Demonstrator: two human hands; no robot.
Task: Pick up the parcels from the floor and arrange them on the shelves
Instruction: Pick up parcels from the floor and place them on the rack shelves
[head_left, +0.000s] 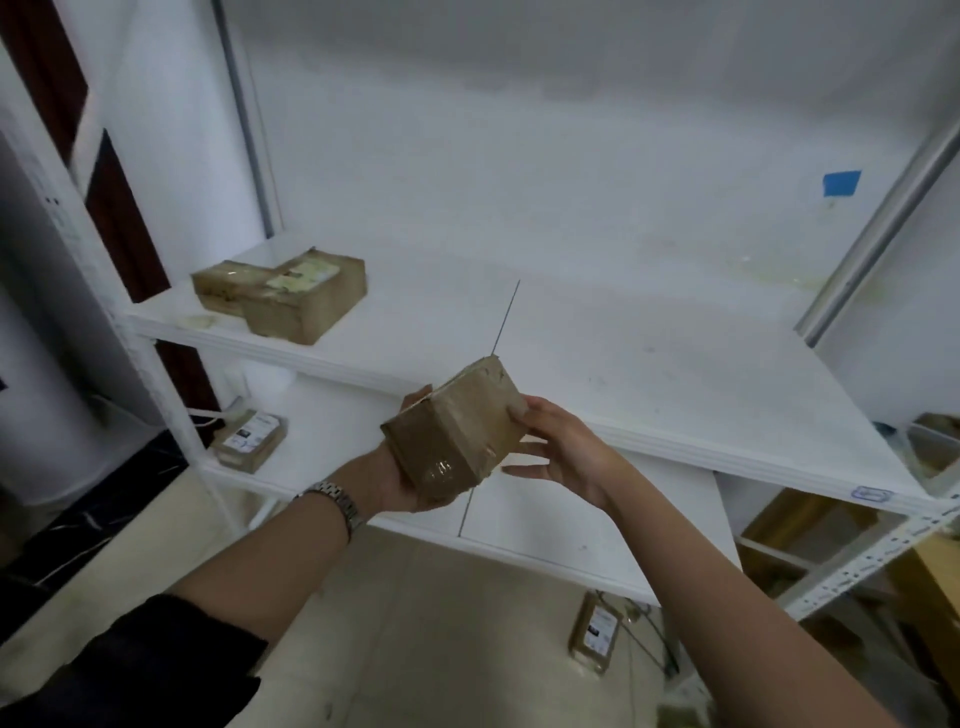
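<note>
fingers (415, 402) of left hand (400, 483) curl under the parcel (457, 426) (tilted); right hand (561, 447) fingers, seemingly straight, touch its side.

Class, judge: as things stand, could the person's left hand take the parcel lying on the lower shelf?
Probably not yet. The left hand holds a parcel from below, with the right hand touching it. The path to the lower-shelf parcel looks free otherwise.

A larger parcel (304, 299) and a smaller parcel (223, 283) were set touching each other at the left end of the upper shelf (623, 353). On the lower shelf (545, 519), beneath the upper shelf's left end, a labelled parcel (249, 440) was laid. Further below the upper shelf, a flat parcel (595, 636) was left on the floor (415, 649).
</note>
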